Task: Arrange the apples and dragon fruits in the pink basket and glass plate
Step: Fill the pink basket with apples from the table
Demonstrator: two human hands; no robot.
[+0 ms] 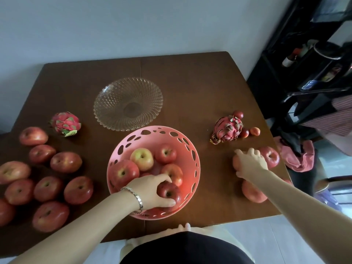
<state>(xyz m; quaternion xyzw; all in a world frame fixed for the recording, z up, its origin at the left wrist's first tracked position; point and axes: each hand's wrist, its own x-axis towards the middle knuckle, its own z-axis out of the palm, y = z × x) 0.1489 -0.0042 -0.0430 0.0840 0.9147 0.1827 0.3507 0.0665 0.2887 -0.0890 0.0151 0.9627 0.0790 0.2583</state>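
Observation:
The pink basket stands at the table's near middle with several red apples in it. My left hand reaches into it and grips a dark red apple at its near side. My right hand closes over an apple on the table to the right, next to another apple. The glass plate lies bare behind the basket. One dragon fruit sits at the left, another dragon fruit at the right. Several loose apples cover the left side.
Small red fruits lie beside the right dragon fruit. One more apple rests under my right forearm near the table's front edge. A pink cloth and a dark shelf stand past the right edge.

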